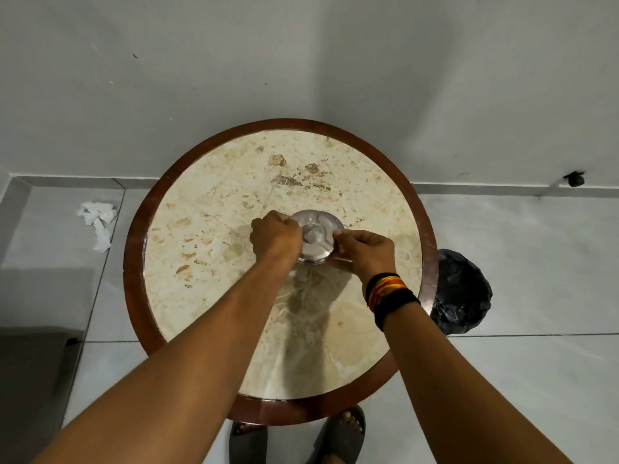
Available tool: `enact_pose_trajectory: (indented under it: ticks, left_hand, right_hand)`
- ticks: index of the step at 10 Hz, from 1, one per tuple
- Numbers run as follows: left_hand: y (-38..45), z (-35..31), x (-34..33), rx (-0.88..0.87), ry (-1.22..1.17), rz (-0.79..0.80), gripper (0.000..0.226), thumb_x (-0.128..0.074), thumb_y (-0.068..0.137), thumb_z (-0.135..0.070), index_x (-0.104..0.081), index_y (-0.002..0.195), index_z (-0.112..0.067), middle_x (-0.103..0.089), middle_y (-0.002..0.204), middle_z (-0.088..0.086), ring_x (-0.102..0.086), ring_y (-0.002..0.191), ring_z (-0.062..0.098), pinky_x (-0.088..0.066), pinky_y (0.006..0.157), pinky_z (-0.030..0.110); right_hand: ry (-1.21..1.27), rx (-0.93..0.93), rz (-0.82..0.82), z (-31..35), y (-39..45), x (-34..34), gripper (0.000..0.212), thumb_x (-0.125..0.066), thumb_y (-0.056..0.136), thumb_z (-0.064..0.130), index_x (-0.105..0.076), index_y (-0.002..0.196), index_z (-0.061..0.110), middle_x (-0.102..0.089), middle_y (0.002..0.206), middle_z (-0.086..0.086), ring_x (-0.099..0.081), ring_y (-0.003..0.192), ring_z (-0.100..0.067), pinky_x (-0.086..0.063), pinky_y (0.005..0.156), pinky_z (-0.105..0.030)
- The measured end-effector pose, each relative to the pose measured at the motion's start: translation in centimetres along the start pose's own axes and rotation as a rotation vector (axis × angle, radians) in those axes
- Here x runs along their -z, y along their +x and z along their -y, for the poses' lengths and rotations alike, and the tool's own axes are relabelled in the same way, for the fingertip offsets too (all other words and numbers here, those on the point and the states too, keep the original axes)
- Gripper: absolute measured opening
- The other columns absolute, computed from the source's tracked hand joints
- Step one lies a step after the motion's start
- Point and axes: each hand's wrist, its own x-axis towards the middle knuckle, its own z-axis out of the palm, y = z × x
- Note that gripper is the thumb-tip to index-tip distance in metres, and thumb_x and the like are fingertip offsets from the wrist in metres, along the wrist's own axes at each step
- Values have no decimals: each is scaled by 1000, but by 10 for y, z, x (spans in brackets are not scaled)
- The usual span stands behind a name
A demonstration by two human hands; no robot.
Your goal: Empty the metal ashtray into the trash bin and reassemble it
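Note:
A round metal ashtray (316,234) with a lid and a centre knob stands near the middle of a round marble table (214,209). My left hand (276,236) grips its left side with curled fingers. My right hand (365,251) pinches its right rim; the wrist wears black, red and yellow thread bands. The ashtray's near edge is partly hidden by my hands. A trash bin (464,293) lined with a black bag stands on the floor at the table's right edge.
The table has a dark wooden rim (134,262) and stands against a white wall. Crumpled white tissue (97,220) lies on the grey tiled floor to the left. My sandalled feet (341,433) show below the table's near edge.

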Motion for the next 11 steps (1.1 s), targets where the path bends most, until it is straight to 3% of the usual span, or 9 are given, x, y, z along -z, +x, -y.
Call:
enact_pose_trajectory:
  ticks: [2,4,7,9,11]
  left_hand:
    - [-7,0,-22,-153,4,-90,23,-62,101,-19,-81,110,-11,-76,119,15,-67,118,38,-56,101,51]
    - [-8,5,-35,-224,204,-180,27,-59,104,-29,-80,117,-19,-72,123,14,-48,130,36,-37,108,46]
    - [-10,14,-30,-281,287,-188,34,-54,106,-24,-71,135,-15,-59,139,14,-50,133,36,-38,113,46]
    - [-2,15,-27,-211,101,-112,32,-53,106,-19,-74,128,-10,-66,134,18,-65,123,35,-57,101,48]
    - [1,21,-20,-156,85,-119,35,-49,107,-20,-69,127,0,-62,133,27,-62,125,42,-52,100,48]
  right_hand:
    - [-171,56,-188,-2,25,6,13,-80,82,13,-78,84,1,-76,83,-19,-75,73,-33,-63,72,-44]
    - [-327,120,-309,-8,35,0,16,-83,78,28,-80,80,12,-76,77,-5,-74,73,-22,-62,75,-35]
    - [-415,139,-314,-18,35,-8,22,-82,78,33,-80,80,11,-75,76,-3,-71,75,-20,-59,76,-32]
    - [-440,172,-311,-14,32,-17,22,-83,78,31,-78,78,9,-69,69,0,-67,72,-20,-55,74,-28]
    - [-454,164,-300,-10,31,-16,24,-82,79,33,-79,85,10,-71,76,-1,-67,78,-21,-57,82,-34]
